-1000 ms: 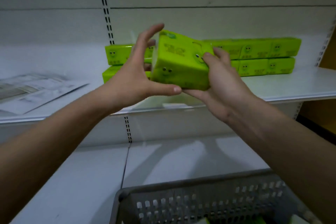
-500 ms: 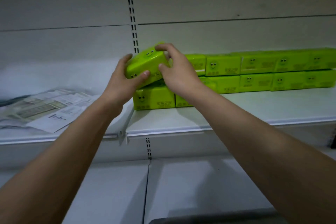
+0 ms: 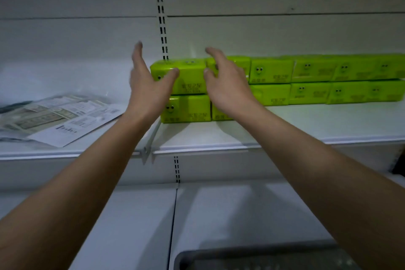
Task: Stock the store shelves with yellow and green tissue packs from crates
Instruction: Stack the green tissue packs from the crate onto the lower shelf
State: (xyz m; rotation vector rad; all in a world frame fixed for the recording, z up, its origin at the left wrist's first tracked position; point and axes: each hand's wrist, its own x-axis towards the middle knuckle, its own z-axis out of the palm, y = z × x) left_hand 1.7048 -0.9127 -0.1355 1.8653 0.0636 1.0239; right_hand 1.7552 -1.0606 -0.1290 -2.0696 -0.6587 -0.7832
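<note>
A green tissue pack [image 3: 188,76] with smiley faces lies flat at the left end of the top row on the white shelf [image 3: 285,131]. Under it sits another green pack [image 3: 186,108]. The two stacked rows of green packs [image 3: 317,81] run to the right along the shelf. My left hand [image 3: 149,85] is spread just left of the top pack, its thumb lying against the pack's front. My right hand [image 3: 225,85] hovers in front of the stack with fingers loosely spread, holding nothing.
Printed papers in plastic [image 3: 57,116] lie on the shelf section to the left. A slotted upright [image 3: 161,13] divides the back panel. A lower white shelf [image 3: 122,226] sits below, and the rim of a grey crate [image 3: 252,256] shows at the bottom edge.
The pack I held tilted in both hands now lies flat on the top row's left end. Both hands have let go and opened. The view has tilted down a little.
</note>
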